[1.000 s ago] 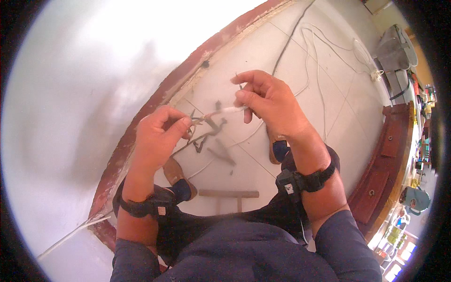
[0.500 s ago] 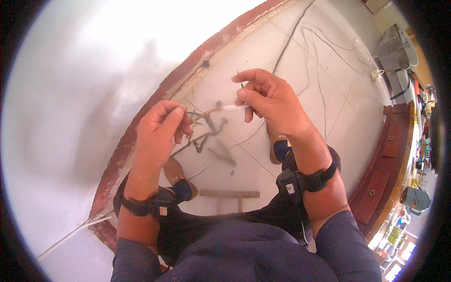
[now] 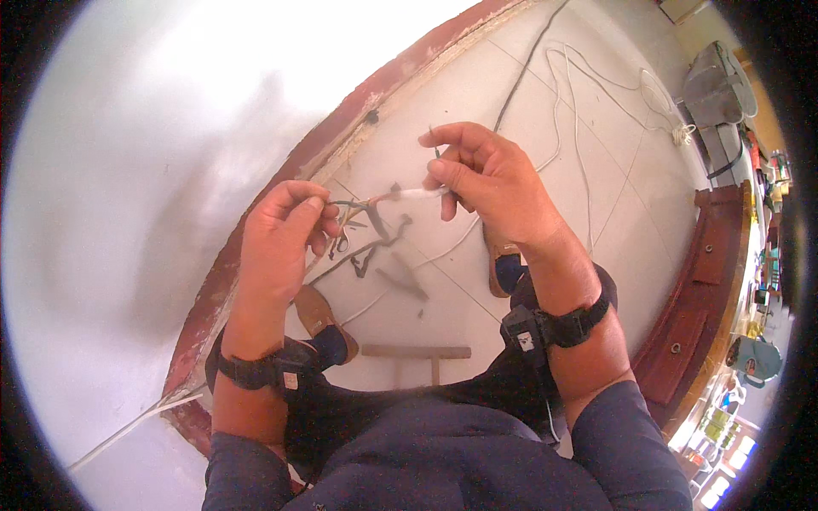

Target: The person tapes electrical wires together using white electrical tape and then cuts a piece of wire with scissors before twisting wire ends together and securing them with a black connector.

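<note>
Right now, our left hand pinches a dark wire; our right hand holds the white cable above the floor. Pulling too hard could snap the wire.

We count two hands: one left hand and one right hand. We also count two straps, two sleeves, two shoes, two socks and two knobs. Of single things we find one cable, one bar, one black cord and one red cabinet. The wires are several, too fine for us to number; the white cords overlap, so we cannot tell how many.
</note>
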`<action>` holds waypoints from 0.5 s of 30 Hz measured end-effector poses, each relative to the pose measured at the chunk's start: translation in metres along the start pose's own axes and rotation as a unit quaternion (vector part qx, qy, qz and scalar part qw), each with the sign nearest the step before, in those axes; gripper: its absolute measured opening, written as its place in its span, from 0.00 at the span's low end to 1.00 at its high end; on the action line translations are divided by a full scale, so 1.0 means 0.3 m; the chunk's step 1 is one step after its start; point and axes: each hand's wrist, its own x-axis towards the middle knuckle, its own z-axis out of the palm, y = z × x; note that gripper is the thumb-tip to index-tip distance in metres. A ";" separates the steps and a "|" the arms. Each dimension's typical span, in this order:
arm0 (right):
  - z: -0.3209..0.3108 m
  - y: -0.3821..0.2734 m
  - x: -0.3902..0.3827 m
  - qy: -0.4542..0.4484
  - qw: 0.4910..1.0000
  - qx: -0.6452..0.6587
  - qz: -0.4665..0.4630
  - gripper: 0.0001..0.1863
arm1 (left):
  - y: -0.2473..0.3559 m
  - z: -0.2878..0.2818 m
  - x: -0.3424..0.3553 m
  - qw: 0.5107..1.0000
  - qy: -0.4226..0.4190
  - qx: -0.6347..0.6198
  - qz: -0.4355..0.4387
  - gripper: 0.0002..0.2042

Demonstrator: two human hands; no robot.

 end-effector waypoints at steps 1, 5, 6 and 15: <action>0.001 0.000 0.001 0.000 1.000 0.001 0.000 0.18 | -0.004 -0.003 0.001 1.000 -0.004 -0.003 0.006 0.05; 0.003 0.000 0.000 0.004 1.000 0.002 -0.008 0.19 | -0.002 0.005 0.005 0.998 -0.017 0.032 0.041 0.05; 0.002 0.002 0.001 0.005 1.000 -0.001 -0.007 0.19 | 0.000 0.006 0.005 0.998 -0.017 0.032 0.041 0.05; 0.006 0.014 0.008 0.000 1.000 -0.021 -0.003 0.19 | 0.023 0.022 -0.001 0.981 -0.036 0.164 0.100 0.04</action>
